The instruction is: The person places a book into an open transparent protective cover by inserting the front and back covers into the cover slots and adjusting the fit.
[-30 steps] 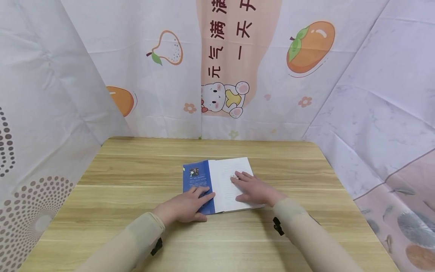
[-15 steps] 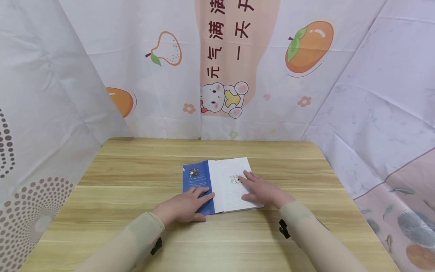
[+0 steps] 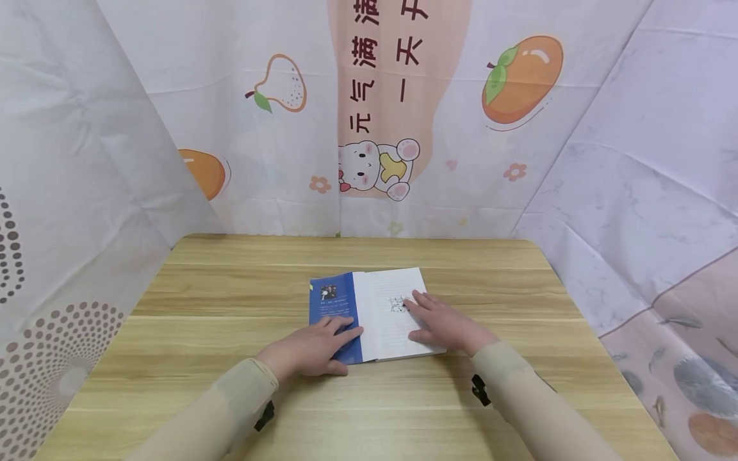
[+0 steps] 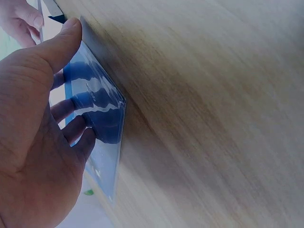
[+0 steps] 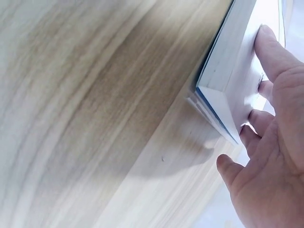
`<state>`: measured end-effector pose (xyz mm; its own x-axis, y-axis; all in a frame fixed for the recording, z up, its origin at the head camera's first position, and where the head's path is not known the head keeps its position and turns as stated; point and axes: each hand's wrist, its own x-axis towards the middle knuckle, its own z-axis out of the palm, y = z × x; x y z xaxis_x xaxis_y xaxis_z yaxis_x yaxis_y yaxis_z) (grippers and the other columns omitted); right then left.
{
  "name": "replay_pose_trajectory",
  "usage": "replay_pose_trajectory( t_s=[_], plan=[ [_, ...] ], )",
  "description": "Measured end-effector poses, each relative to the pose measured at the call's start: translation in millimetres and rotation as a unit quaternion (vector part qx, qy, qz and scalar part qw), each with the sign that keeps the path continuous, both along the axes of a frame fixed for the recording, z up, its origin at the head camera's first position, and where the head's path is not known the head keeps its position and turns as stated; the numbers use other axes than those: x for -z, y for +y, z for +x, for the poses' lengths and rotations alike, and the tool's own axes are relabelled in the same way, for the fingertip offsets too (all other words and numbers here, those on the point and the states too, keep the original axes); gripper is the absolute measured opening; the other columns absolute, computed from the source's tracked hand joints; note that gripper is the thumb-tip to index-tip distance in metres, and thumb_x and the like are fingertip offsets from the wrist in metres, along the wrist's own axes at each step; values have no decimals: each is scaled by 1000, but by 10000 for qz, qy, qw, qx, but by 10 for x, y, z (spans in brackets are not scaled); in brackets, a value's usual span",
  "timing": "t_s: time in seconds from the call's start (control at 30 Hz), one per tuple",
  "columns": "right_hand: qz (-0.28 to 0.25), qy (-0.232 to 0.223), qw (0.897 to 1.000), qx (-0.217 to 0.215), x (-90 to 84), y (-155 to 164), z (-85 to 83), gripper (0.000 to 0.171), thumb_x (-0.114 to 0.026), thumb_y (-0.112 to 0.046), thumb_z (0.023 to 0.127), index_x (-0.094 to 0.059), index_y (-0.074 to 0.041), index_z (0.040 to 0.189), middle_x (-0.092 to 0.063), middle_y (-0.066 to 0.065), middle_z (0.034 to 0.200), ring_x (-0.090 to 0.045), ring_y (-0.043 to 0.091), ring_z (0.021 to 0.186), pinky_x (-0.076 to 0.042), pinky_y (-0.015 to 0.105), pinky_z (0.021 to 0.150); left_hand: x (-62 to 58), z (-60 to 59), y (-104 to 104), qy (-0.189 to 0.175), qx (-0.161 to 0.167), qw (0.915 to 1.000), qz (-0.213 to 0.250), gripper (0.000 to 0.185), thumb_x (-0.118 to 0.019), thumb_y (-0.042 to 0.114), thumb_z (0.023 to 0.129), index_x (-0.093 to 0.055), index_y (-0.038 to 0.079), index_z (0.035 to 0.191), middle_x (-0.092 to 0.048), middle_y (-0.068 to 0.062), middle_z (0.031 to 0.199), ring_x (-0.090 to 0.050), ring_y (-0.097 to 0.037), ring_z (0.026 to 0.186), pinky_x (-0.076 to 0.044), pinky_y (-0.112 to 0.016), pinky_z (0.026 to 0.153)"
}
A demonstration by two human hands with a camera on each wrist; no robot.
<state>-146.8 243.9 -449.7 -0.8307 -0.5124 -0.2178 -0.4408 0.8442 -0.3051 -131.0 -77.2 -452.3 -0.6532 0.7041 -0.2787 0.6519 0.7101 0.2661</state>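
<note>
An open book (image 3: pixel 377 320) lies on the wooden table in the head view, its blue cover flap (image 3: pixel 336 301) folded out at the left. The white page on the right bears lines of print and a small black drawing (image 3: pixel 398 305). My left hand (image 3: pixel 314 349) rests on the lower part of the flap, fingers spread. On the right side of the page lies my right hand (image 3: pixel 446 323), with fingers extended. The left wrist view shows the flap's glossy surface (image 4: pixel 102 128) under the fingertips. In the right wrist view the thick page block (image 5: pixel 228 52) shows beside my right hand.
The wooden table (image 3: pixel 230 275) extends around the book on all sides. Printed cloth (image 3: pixel 277 147) hangs behind its far edge, and more cloth (image 3: pixel 640 160) hangs along both sides. A dark wrist device (image 3: pixel 480 390) sits under each sleeve.
My right hand has slid a little to the right across the page, uncovering more of the black drawing. The left hand and the book have stayed in place.
</note>
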Motion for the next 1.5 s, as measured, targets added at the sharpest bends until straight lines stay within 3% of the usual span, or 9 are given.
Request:
replay_pose_trajectory(
  t_s=[0.2, 0.73, 0.93, 1.17, 1.5],
  plan=[
    [112, -15, 9999, 101, -22, -40, 47, 75, -61, -42, 102, -29, -8, 161, -17, 22, 168, -18, 46, 153, -22, 61, 121, -9, -14, -17, -43, -7, 10000, 17, 74, -63, 55, 97, -35, 28, 161, -32, -5, 165, -34, -35, 148, -41, -51, 113],
    [589, 175, 9977, 274, -52, -204, 134, 75, -61, -47, 101, -35, -6, 159, -25, 24, 165, -27, 47, 150, -33, 56, 118, -112, -105, -56, -166, -173, 9996, 115, 66, -67, 52, 96, -46, 28, 154, -39, -5, 160, -35, -33, 149, -39, -51, 115],
    [786, 293, 9959, 342, -30, -253, 154, 75, -59, -49, 102, -35, -7, 159, -26, 25, 164, -29, 46, 149, -34, 55, 117, -137, -143, -37, -52, -177, 9998, 6, 65, -66, 53, 96, -49, 26, 152, -44, -4, 156, -40, -31, 146, -41, -50, 114],
    [820, 367, 9946, 522, -41, -337, 218, 74, -60, -50, 101, -39, -6, 157, -31, 26, 162, -32, 47, 148, -36, 56, 116, -139, -169, 38, 280, -174, 9993, -186, 73, -65, 61, 93, -48, 23, 153, -51, -7, 142, -49, -26, 131, -46, -46, 109],
    [962, 544, 9911, 736, -33, -408, 254, 72, -64, -50, 98, -47, -8, 153, -39, 25, 158, -39, 47, 143, -43, 56, 110, -109, -183, 176, 695, -46, 9972, -277, 75, -64, 69, 89, -55, 17, 143, -50, -4, 120, -46, -20, 105, -49, -35, 92]
  ],
)
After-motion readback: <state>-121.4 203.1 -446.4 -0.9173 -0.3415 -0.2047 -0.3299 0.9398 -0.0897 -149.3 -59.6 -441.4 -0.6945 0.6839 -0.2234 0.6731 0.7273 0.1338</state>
